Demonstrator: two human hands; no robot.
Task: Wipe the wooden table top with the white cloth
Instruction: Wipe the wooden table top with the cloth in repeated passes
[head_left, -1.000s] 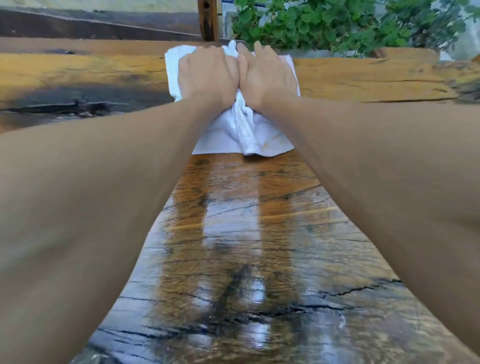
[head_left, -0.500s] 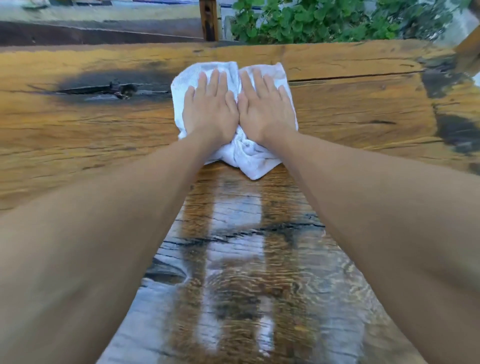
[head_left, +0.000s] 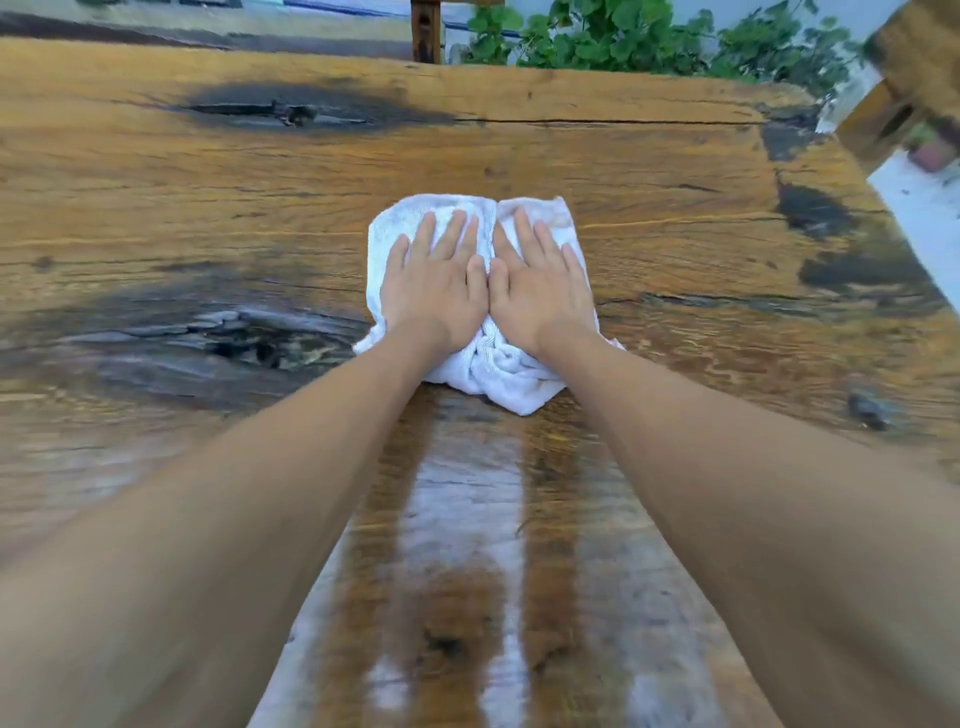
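Both hands lie flat, fingers straight: the left hand (head_left: 434, 291) and the right hand (head_left: 540, 291) press side by side on the white cloth (head_left: 498, 369), neither grip curled round it. The cloth sits bunched beneath them, mid-tabletop (head_left: 675, 171). Nearer than the hands the wood shines wet, seemingly wiped; beyond and to either side looks dull, likely left to do.

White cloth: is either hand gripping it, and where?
No grip. The left hand and right hand press flat on top of the white cloth.

outdoor patio, rough wood table (head_left: 623, 171), plants (head_left: 613, 41) behind
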